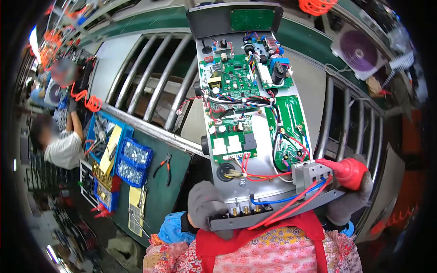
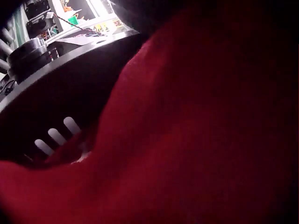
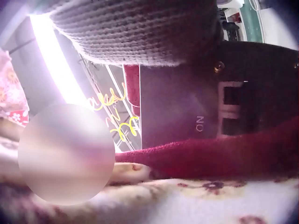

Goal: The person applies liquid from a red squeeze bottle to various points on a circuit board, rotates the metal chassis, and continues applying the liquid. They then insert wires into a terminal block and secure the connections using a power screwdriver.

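A metal chassis [image 1: 260, 136] with green circuit boards [image 1: 236, 75] lies in front of me in the head view. My gloved left hand [image 1: 204, 207] grips the left end of its near panel [image 1: 314, 203], beside a row of brass terminals. In my gloved right hand [image 1: 349, 204] is a red squeeze bottle [image 1: 348, 174], its nozzle reaching over the grey breaker [image 1: 307, 176] on the panel's right. Blue and red wires run from that breaker. The left wrist view is mostly red apron [image 2: 187, 126]; in the right wrist view, a glove [image 3: 140, 35] covers the upper part.
Metal rollers [image 1: 154, 77] flank the chassis. On the green bench [image 1: 159, 195] at left are pliers [image 1: 167, 169] and blue bins [image 1: 119, 172] of small hardware. Another person [image 1: 66, 148] works farther left. A fan unit [image 1: 357, 52] stands at upper right.
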`<state>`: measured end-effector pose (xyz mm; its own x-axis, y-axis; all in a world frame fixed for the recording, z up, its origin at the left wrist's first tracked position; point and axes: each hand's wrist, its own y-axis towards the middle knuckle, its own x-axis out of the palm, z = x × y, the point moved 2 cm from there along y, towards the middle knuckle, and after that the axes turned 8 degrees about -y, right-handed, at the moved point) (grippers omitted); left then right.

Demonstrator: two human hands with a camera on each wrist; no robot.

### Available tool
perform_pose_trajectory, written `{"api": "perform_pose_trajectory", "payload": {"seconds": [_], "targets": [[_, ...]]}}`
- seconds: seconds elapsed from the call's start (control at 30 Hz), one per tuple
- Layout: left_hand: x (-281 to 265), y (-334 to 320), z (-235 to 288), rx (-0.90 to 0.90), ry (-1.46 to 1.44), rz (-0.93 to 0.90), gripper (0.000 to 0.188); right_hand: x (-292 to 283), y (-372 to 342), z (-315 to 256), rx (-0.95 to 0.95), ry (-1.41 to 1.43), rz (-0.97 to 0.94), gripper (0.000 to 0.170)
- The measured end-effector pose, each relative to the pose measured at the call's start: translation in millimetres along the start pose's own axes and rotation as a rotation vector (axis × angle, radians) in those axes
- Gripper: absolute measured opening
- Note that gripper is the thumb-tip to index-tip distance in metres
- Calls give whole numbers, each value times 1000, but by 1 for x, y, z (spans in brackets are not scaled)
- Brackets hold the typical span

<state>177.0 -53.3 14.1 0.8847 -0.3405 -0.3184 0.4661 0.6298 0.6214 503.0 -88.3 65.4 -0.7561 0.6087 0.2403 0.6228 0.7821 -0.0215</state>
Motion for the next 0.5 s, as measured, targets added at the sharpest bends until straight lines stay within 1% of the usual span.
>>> {"api": "perform_pose_trajectory", "payload": {"seconds": [0.03, 0.07, 0.13, 0.2, 0.23, 0.27, 0.3, 0.33, 0.37, 0.4, 0.43, 0.47, 0.5], "targets": [[-6, 6, -1, -1, 11, 42, 48, 4, -8, -3, 28, -2, 3, 62], [-15, 5, -7, -21, 12, 4, 41, 10, -13, -3, 44, 4, 53, 62], [-27, 0, -16, -151, -10, 157, 35, 25, -24, -2, 59, -36, 28, 62], [-38, 13, -12, -143, 133, 316, 33, 35, -32, -2, 112, -78, -52, 62], [-45, 14, -11, -141, 125, 377, 32, 40, -33, -3, 146, -95, -110, 62], [-50, 16, -11, -117, 113, 378, 31, 46, -31, -5, 175, -113, -169, 62], [-54, 16, -12, -94, 98, 384, 31, 50, -27, -9, 136, -166, -255, 61], [-56, 15, -12, -76, 81, 395, 32, 56, -24, -13, 76, -238, -259, 60], [-59, 18, -7, -104, 116, 347, 33, 62, -19, -18, 11, -310, -261, 60], [-59, 22, -3, -105, 137, 369, 41, 67, -15, -22, -53, -381, -260, 59], [-57, 26, -1, -109, 156, 387, 49, 68, -11, -25, -186, -447, -283, 58], [-55, 27, 0, -115, 172, 400, 57, 70, -9, -30, -255, -507, -348, 58], [-55, 25, 0, -122, 162, 402, 50, 72, -9, -37, -323, -564, -408, 57]]}}
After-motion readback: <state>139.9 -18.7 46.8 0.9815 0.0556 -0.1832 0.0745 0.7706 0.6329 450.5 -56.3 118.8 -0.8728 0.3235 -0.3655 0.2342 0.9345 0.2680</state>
